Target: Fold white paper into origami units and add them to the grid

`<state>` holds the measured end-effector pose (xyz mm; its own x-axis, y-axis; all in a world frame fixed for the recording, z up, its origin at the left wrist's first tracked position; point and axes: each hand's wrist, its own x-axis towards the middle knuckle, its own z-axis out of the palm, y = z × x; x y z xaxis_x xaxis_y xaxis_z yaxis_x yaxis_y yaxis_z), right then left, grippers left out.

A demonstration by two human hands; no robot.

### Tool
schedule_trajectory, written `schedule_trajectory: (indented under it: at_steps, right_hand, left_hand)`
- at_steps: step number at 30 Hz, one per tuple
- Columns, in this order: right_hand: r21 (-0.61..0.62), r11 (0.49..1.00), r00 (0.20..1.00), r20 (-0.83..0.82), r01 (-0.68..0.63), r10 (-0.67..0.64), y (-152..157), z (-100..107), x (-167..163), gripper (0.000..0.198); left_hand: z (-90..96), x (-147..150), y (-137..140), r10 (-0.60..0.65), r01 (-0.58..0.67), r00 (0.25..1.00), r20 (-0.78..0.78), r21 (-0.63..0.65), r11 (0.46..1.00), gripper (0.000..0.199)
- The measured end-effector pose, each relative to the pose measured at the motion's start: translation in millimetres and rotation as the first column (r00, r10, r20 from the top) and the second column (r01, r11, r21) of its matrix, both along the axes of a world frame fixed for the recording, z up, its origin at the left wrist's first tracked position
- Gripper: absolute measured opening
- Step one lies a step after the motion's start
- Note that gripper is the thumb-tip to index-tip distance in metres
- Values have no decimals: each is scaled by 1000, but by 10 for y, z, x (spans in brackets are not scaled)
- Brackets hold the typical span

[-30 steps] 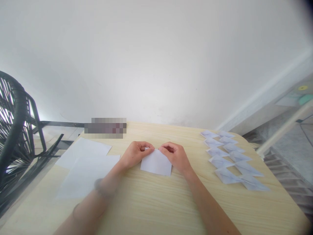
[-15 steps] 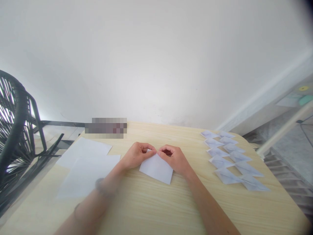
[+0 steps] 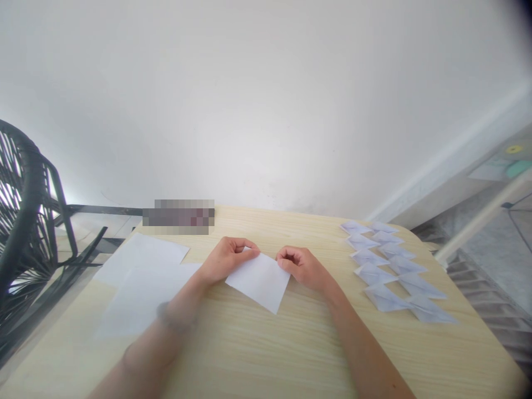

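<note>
A folded white paper rectangle lies tilted on the light wooden table, near its middle. My left hand pinches the paper's far left corner between thumb and fingers. My right hand rests at the paper's right corner with fingers curled; it touches the edge, and whether it grips the paper is unclear.
Two flat white sheets overlap on the table to the left. Several folded paper pieces lie in two rows at the right. A black wicker chair stands off the left edge. A white wall is behind the table.
The folded paper has turned clockwise and shifted slightly left. My hands, earlier pinched together at its top edge, have moved apart to opposite corners.
</note>
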<state>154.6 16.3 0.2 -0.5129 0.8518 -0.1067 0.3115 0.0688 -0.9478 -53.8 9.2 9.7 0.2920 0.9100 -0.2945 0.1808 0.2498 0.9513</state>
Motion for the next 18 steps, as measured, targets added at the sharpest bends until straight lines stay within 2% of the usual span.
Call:
schedule_trajectory:
  at_steps: [8, 18]
  right_hand:
    - [-32, 999, 999, -44, -7, 6, 1, 10, 47, 12]
    - [-131, 991, 979, -203, -16, -11, 1, -3, 96, 11]
  left_hand:
    - [32, 11, 10, 66, -65, 997, 31, -28, 997, 29]
    - [52, 2, 11, 124, -111, 983, 136, -95, 989, 26]
